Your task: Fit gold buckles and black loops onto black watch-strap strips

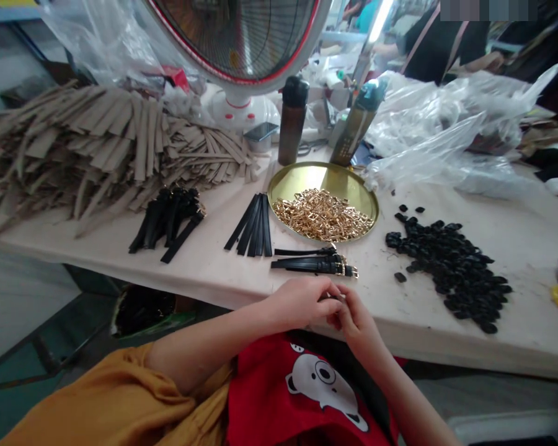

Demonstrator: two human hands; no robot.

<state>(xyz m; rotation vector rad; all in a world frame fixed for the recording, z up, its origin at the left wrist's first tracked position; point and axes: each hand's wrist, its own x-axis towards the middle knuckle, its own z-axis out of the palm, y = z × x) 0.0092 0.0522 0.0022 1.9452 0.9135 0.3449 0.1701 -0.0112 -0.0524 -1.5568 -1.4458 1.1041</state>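
My left hand and my right hand meet at the table's near edge, fingers pinched together on a small piece I cannot make out. Just beyond them lie a few black straps with gold buckles. Behind those stands a gold round tray holding a heap of gold buckles. A bundle of plain black straps lies left of the tray. A pile of small black loops spreads to the right.
A second bunch of black straps and a big heap of tan strips fill the left. A fan, two bottles, and clear plastic bags stand behind. Another person is at the far right.
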